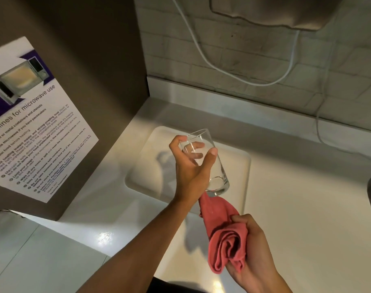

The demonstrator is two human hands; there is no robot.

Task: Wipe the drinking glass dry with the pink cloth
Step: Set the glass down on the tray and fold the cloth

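We have the drinking glass [205, 163] in our left hand [192, 169], fingers and thumb wrapped round its upper half, held up in the air above the recessed white sink [242, 166] set in the worktop [296, 208]. Glass is tilted: long axis runs from the open rim, up and away from us, down to the thick base, which points toward us and to the right. Our right hand [251, 247] is clenched round a bunched wad of the pink cloth [224, 240], lower and nearer to us than the glass. A loose tail of the cloth reaches up from the right hand to just under the base; touching or merely behind it, we cannot tell. So the glass lies up and left of the cloth hand, base end nearest it, rim end farthest. Our guess: the base and outer wall are the easy first wipe, since the right hand only needs to rise along the glass's axis. Getting inside would need the rim turned toward the cloth. Glass looks clear; wet patches too faint to call. A microwave-use poster [32, 123] is on the left panel, a white cable [212, 64] on the tiled wall.
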